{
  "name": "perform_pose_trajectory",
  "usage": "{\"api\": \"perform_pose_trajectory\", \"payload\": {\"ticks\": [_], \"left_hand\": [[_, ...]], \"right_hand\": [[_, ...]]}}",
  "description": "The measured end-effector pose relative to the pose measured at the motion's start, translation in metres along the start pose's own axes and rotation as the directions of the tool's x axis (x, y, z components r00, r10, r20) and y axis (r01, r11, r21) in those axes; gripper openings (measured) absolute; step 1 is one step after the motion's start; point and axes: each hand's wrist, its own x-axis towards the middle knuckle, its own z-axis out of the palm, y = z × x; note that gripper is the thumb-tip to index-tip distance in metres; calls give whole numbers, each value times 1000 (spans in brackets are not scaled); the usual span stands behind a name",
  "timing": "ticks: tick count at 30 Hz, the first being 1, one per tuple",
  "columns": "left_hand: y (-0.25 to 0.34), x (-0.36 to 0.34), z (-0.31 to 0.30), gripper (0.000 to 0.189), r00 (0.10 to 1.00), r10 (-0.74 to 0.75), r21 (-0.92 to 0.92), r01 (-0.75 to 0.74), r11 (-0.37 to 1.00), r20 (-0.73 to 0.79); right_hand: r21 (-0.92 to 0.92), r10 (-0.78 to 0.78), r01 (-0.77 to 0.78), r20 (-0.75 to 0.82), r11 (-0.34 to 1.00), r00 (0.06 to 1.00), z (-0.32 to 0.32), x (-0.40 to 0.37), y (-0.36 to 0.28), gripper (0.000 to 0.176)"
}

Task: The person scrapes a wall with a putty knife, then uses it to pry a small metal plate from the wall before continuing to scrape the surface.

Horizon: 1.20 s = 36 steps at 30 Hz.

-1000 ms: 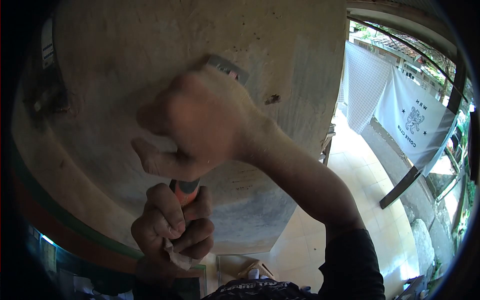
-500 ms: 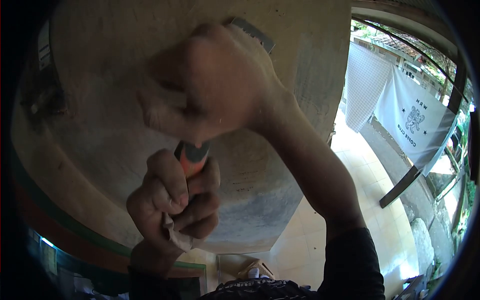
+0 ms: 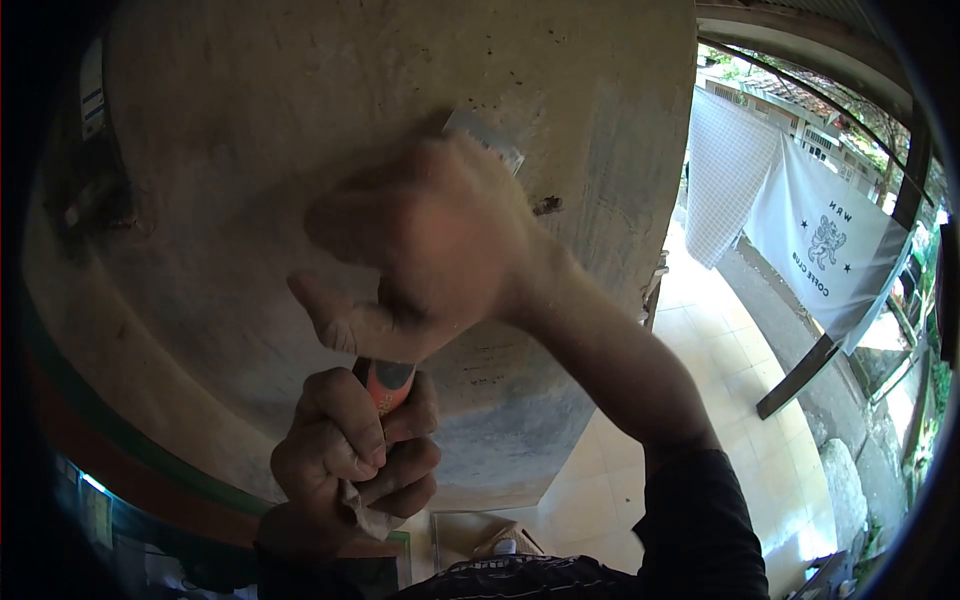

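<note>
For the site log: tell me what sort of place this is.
Likely a covered veranda, open to the outdoors on one side: a rough plastered wall, a pale tiled floor, and a white banner hung along the open edge, with roofs and greenery beyond.

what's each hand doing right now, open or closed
Left hand: closed on the orange-and-black handle of a grey-bladed metal scraper.
Right hand: closed over the scraper's upper part; grip blurred.

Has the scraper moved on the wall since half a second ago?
Yes. The scraper has dropped back down the wall. Its blade now sits just up-left of the dark mark; it was clearly higher before.
</note>
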Motion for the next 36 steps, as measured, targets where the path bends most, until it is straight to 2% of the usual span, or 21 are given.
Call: {"api": "perform_pose_trajectory", "payload": {"ticks": [3, 5, 7, 8, 11, 12, 15, 17, 19, 20, 21, 23, 24, 26, 29, 30, 31, 32, 33, 35, 36], "left_hand": [[3, 21, -6, 13, 1000, 11, 31, -12, 999, 22], [5, 20, -8, 12, 998, 16, 50, -19, 999, 63], [-2, -3, -6, 12, 999, 32, 32, -31, 999, -35], [-2, 2, -8, 12, 1000, 15, -15, -15, 1000, 26], [0, 14, 5, 12, 999, 45, 39, -44, 998, -15], [7, 27, 1, 12, 999, 27, 48, -29, 998, 28], [3, 15, 1, 13, 999, 35, 42, -36, 999, 22], [5, 4, -7, 13, 999, 36, 78, -35, 996, -11], [7, 5, -15, 13, 996, 0, 95, -8, 995, 87], [7, 16, 6, 13, 998, 56, 83, -55, 995, -14], [11, 22, 4, 13, 998, 55, 76, -53, 996, -18], [17, 30, -1, 12, 997, 36, 102, -43, 994, 72], [12, 24, 0, 12, 999, 40, 46, -41, 998, 31], [13, 11, -11, 12, 997, 35, 61, -40, 997, 72], [17, 15, -8, 13, 997, 24, 115, -33, 993, 78], [17, 25, 0, 13, 998, 46, 110, -50, 993, 41], [17, 29, 3, 13, 998, 62, 105, -62, 993, 2], [20, 29, -4, 12, 997, 70, 91, -73, 993, 40], [21, 22, -7, 12, 997, 69, 85, -73, 994, 44], [21, 4, -11, 11, 998, 54, 107, -56, 993, 19], [22, 7, -14, 8, 996, 57, 106, -64, 992, 72]], "right_hand": [[-39, 1, -1, 2, 999, 1000, -12, 4, 13, 41], [-23, 113, -112, 35, 993, 993, -16, 7, 8, 43], [-20, 53, -52, 32, 998, 998, 6, -1, -3, 43], [-26, 0, 0, 11, 1000, 1000, 10, -3, -6, 43], [-77, 11, -6, 59, 997, 998, -8, 3, 12, 42], [-74, 17, -12, 65, 997, 998, -13, 5, 11, 42], [-61, 123, -119, 77, 991, 989, -19, 9, 4, 41], [-25, 30, -30, 35, 999, 999, 3, 2, -4, 40], [-26, -4, 3, -39, 1000, 999, 1, 2, 12, 41], [-21, -34, 32, -94, 999, 995, 1, 3, 17, 41], [-17, -30, 29, -88, 999, 996, -5, 7, 15, 41], [-87, 151, -149, 20, 985, 988, -21, 15, 10, 42], [-91, 152, -150, 24, 985, 988, -14, 10, 9, 42], [-92, 20, -23, -27, 995, 999, 10, 8, 1, 43], [-80, -10, 5, -57, 997, 998, 4, 7, 13, 43], [-76, -8, 4, -48, 997, 999, -2, 11, 13, 43], [-62, 77, -78, -30, 995, 997, -10, 15, 13, 43], [-56, 158, -159, -14, 986, 987, -15, 18, 12, 42], [-61, 159, -159, -9, 985, 987, -9, 16, 9, 42], [-67, 42, -45, -36, 997, 998, 10, 14, 1, 40], [-68, 40, -43, -44, 997, 998, 10, 14, 4, 40]]}}
